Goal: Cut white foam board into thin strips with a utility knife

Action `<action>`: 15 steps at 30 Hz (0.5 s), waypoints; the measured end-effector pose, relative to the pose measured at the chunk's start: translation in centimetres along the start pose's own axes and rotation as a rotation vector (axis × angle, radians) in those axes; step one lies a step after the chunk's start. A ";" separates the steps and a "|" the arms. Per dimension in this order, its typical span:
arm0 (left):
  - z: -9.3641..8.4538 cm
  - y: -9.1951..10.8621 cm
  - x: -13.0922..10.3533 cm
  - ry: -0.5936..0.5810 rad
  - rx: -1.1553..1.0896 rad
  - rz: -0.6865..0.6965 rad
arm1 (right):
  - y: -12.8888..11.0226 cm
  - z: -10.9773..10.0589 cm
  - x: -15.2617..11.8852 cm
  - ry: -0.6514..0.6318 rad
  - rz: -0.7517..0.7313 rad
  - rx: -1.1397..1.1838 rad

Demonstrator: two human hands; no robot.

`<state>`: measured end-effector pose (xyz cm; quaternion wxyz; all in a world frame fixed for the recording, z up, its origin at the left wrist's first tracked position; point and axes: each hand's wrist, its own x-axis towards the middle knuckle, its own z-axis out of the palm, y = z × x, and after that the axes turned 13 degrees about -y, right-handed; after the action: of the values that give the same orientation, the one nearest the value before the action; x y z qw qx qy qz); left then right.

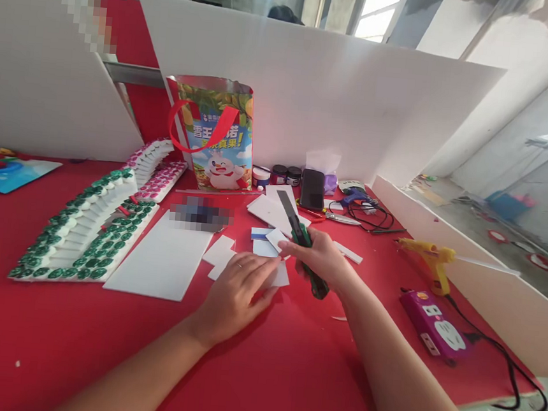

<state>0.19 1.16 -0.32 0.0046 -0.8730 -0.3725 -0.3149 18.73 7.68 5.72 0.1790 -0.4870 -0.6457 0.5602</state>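
My right hand [317, 257] is closed around a utility knife [318, 285] with a green and black handle. Its long blade is slid out and points up and away to the left. My left hand [240, 292] rests low over the table, thumb and fingers at the edges of a small white board piece [281, 275]; the fingers cover part of it. More white cut pieces [219, 250] lie beside and beyond that hand. Close to the right hand's fingertips are a white piece [277, 239] and a blue-striped card [259, 233].
A white board [158, 266] lies left, beside a curved model [103, 235] with green and pink rosettes. Behind stand a printed bag [222, 143], jars [279, 174] and a phone [312, 190]. On the right are a yellow glue gun [426, 251], a purple power strip [436, 328] and cables.
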 end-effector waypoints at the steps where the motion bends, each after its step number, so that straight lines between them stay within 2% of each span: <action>1: 0.1 0.0 0.0 0.012 0.003 -0.021 | 0.4 0.4 0.0 -0.066 0.003 0.082; 3: 0.4 -0.2 0.0 0.030 -0.004 -0.073 | 1.2 0.9 0.0 -0.169 0.017 0.188; 5: 0.5 -0.7 0.0 0.011 -0.030 -0.098 | 1.8 1.2 0.1 -0.206 0.031 0.226; 8: -0.7 -2.0 0.1 -0.039 -0.083 -0.131 | 2.0 0.6 0.4 -0.099 0.024 0.221; 10: -2.1 -3.4 0.0 0.007 -0.099 -0.260 | 2.1 -0.4 0.7 0.007 0.012 0.246; 12: -3.7 -5.1 -0.4 -0.016 -0.090 -0.392 | 2.2 -1.5 0.8 0.061 -0.007 0.324; 15: -5.1 -7.3 -1.3 -0.371 -0.039 -0.427 | 2.4 -2.5 0.9 0.076 -0.035 0.395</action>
<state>-8.03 4.30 1.36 -0.1468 -0.8174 -0.5363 -0.1506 21.32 9.52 4.03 0.3048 -0.4519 -0.5242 0.6542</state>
